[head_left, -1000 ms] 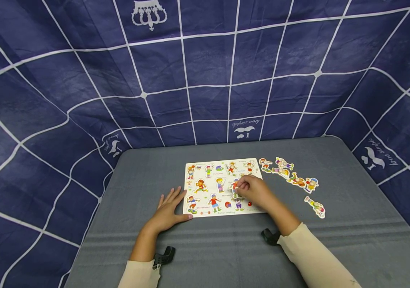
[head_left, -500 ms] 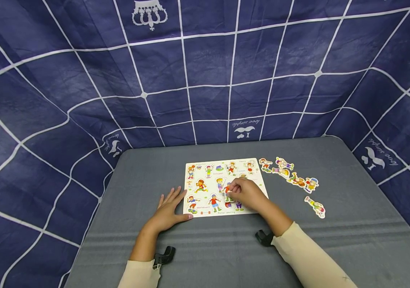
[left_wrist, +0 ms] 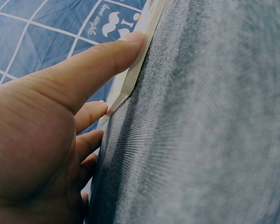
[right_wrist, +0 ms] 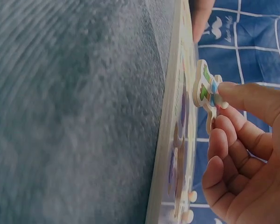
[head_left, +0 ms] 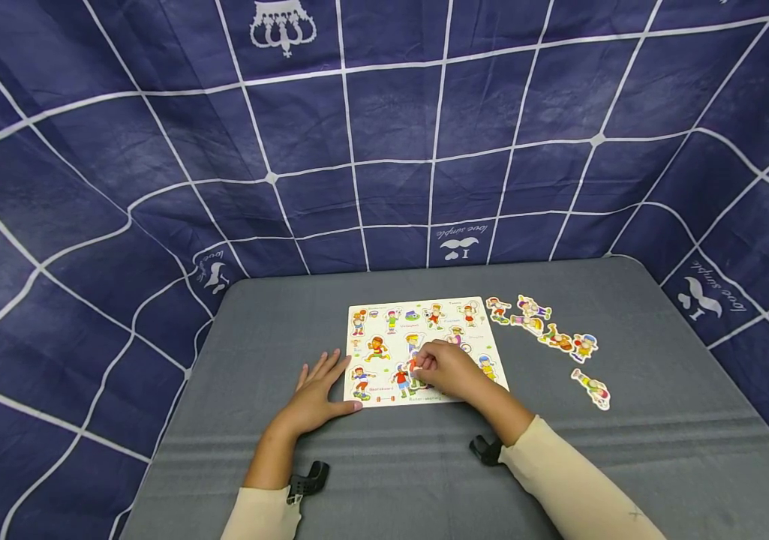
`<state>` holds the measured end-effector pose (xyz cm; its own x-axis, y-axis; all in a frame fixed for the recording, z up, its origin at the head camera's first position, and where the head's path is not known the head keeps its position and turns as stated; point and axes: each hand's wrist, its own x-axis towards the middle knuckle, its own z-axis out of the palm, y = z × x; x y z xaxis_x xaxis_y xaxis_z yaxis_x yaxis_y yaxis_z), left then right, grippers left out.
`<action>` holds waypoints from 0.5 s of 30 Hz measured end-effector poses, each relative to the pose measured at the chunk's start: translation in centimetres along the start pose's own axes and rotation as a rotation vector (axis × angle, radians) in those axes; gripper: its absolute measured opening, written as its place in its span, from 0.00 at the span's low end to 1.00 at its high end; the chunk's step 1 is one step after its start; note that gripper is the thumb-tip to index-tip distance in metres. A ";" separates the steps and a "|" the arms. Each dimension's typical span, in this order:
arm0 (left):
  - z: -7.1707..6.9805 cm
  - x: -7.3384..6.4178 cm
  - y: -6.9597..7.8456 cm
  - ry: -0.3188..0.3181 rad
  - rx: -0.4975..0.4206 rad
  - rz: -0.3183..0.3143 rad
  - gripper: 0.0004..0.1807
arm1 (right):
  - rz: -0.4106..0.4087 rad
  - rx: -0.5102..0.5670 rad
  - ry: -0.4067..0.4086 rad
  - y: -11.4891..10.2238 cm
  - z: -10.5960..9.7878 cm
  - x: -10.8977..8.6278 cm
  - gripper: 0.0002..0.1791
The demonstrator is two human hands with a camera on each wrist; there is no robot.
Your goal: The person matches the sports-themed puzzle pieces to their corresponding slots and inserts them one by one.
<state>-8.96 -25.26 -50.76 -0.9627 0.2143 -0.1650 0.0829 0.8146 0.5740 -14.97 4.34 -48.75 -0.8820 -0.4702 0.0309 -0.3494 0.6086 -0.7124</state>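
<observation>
In the head view, a white wooden puzzle board [head_left: 482, 342] with pictures of children playing sports lies on the grey table. My right hand [head_left: 453, 370] pinches a child-shaped puzzle piece [right_wrist: 203, 88] by its small knob, using thumb and index finger. The right wrist view shows that piece held above the board's face, tilted, with its green-shoed end towards the camera. At the board's left side lies my left hand [head_left: 315, 397], fingers spread. Its thumb [left_wrist: 123, 49] presses on the board's near edge, and the other fingertips reach the left edge.
Several loose puzzle pieces lie right of the board, among them a child with a bat-like shape [head_left: 556, 339] and a lone piece [head_left: 590, 388] closer to me. A blue gridded cloth [head_left: 391, 195] rises behind and beside the grey table [head_left: 411, 472].
My right hand has moved left and slightly nearer to me over the board, carrying the puzzle piece from the right-middle towards the lower middle. The left hand has stayed in place.
</observation>
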 end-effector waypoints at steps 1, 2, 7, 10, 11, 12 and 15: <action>0.0 0.0 0.0 0.000 -0.001 -0.001 0.55 | -0.004 -0.006 -0.005 -0.1 0.1 0.0 0.09; 0.0 0.0 0.0 0.001 -0.003 -0.001 0.55 | -0.010 -0.010 -0.008 -0.2 0.2 0.1 0.09; 0.0 0.0 -0.1 0.002 -0.006 -0.003 0.55 | -0.043 -0.046 -0.017 -0.7 0.8 0.3 0.09; 0.0 0.0 -0.1 0.002 -0.004 -0.003 0.55 | -0.062 -0.087 -0.021 -1.0 1.2 0.5 0.09; 0.0 0.0 -0.1 0.002 -0.004 -0.003 0.55 | -0.066 -0.099 -0.024 -1.1 1.3 0.6 0.09; 0.0 0.0 -0.1 0.003 -0.004 -0.003 0.55 | -0.073 -0.110 -0.027 -1.1 1.4 0.6 0.09; 0.0 0.0 -0.1 0.002 -0.003 -0.004 0.55 | -0.079 -0.132 -0.035 -1.2 1.8 0.7 0.10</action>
<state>-8.95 -25.32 -50.78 -0.9635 0.2099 -0.1662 0.0780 0.8139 0.5757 -14.63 2.08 -49.11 -0.8392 -0.5407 0.0576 -0.4581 0.6460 -0.6106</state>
